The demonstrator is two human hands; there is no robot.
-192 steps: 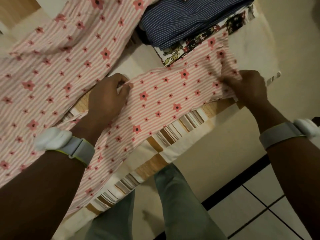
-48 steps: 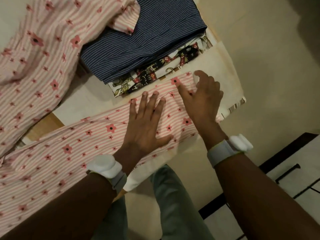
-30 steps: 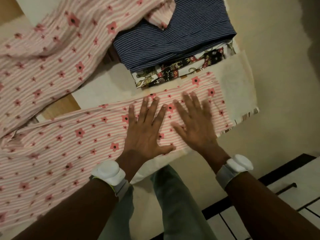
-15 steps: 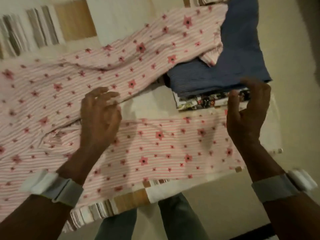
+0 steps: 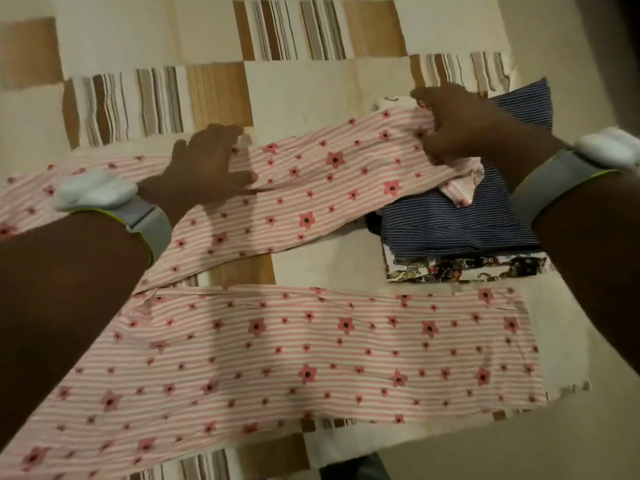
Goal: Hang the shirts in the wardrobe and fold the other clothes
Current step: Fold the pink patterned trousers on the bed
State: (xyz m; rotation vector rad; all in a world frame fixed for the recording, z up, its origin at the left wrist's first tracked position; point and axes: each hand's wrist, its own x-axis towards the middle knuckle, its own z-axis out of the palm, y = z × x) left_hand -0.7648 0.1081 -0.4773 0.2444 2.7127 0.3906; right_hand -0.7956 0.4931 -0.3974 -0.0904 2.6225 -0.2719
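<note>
A pink-and-white striped garment with red flowers (image 5: 311, 351) lies spread over the bed, its near leg flat along the front edge. Its far leg (image 5: 311, 188) stretches between my hands. My left hand (image 5: 204, 164) grips the fabric at the middle of that leg. My right hand (image 5: 460, 123) grips the leg's end, bunched and lifted over a folded pile. The pile has a navy pinstriped piece (image 5: 457, 220) on top of a black, red and white patterned one (image 5: 464, 268).
The bed carries a patchwork cover (image 5: 294, 88) of cream, tan and striped squares. Its right edge drops to a beige floor (image 5: 595, 81). The front edge runs along the bottom, with my trouser leg (image 5: 356, 469) just below it.
Both hands left the flattened near leg and reached further back. They took hold of the far leg, which now stretches between them, with its end raised off the navy pile.
</note>
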